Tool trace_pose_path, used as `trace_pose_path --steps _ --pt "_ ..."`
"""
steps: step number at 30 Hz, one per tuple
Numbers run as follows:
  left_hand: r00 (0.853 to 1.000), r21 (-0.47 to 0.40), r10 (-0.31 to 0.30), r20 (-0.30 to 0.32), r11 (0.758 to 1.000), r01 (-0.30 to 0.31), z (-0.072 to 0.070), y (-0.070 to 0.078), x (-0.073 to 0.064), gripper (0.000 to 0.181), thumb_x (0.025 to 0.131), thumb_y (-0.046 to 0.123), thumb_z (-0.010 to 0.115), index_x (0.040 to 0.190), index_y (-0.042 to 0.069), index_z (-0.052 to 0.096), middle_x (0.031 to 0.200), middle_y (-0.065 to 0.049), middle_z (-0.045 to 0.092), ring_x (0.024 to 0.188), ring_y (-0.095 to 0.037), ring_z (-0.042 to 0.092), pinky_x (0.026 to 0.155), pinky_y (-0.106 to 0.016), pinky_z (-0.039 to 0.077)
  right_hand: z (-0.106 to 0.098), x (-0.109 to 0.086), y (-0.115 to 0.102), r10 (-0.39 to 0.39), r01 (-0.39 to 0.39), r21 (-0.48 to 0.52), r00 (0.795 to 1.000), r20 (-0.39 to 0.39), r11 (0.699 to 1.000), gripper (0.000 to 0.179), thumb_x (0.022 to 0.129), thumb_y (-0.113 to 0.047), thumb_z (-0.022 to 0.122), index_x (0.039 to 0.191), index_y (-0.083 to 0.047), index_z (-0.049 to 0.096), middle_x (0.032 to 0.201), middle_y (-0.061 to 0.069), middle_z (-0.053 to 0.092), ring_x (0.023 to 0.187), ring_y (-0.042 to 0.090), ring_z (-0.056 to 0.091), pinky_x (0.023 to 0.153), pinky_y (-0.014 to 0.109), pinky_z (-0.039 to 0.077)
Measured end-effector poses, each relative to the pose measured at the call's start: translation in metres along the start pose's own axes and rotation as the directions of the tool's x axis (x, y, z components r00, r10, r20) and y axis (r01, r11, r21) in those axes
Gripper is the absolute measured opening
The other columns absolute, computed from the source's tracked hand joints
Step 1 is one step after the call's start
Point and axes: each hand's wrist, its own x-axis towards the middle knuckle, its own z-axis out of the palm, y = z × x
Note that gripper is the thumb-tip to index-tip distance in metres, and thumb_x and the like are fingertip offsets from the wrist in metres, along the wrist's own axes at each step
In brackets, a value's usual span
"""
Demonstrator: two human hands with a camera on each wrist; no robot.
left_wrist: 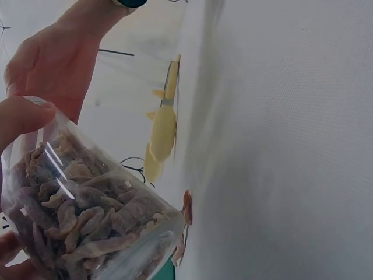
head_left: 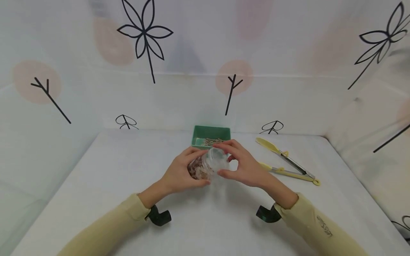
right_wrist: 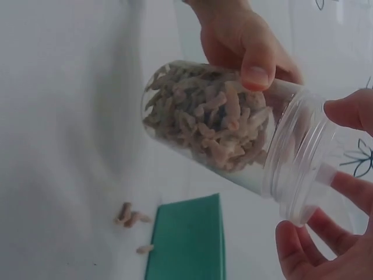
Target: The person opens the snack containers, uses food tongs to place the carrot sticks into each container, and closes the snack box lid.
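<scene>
A clear jar (head_left: 199,168) with brown dried strips inside lies tilted on its side in the air, close over the table. My left hand (head_left: 180,171) grips its body, thumb on the near side and fingers over the top. At the mouth, my right hand (head_left: 245,166) holds the clear lid (head_left: 221,160) between thumb and fingers. The right wrist view shows the threaded neck (right_wrist: 291,149) beside those fingertips. In the left wrist view the strips (left_wrist: 87,210) fill much of the jar.
Behind the hands is a green tray (head_left: 211,127) with similar strips in it. A few loose pieces (right_wrist: 129,216) lie on the table near it. Yellow-tipped tongs (head_left: 296,165) lie spread at the right. A patterned cloth backdrop (head_left: 192,99) rises behind the white table (head_left: 128,163).
</scene>
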Motion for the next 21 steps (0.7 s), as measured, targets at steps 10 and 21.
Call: trace_pose_path --steps 10,21 --pt "1.000 0.052 -0.019 -0.001 0.998 0.020 0.0016 0.0068 0.0001 0.077 0.067 0.031 0.093 0.134 0.012 0.058 0.127 0.003 0.057 0.108 -0.011 0.056 0.085 -0.035 0.055 0.0045 -0.0038 0.0001 -0.026 0.026 0.013 1.000 0.007 1.000 0.063 0.084 -0.022 0.078 0.142 -0.012 0.055 0.129 0.004 0.051 0.110 0.020 0.050 0.081 0.040 0.055" --pt "1.000 0.087 -0.018 0.000 0.996 0.018 0.0019 0.0086 0.0011 0.076 0.068 0.034 0.092 0.133 0.012 0.059 0.125 0.002 0.057 0.107 -0.012 0.056 0.084 -0.034 0.054 0.0075 -0.0079 0.0008 -0.011 0.011 0.021 1.000 0.011 1.000 0.064 0.084 -0.023 0.078 0.142 -0.011 0.054 0.126 0.006 0.051 0.107 0.022 0.049 0.081 0.039 0.056"
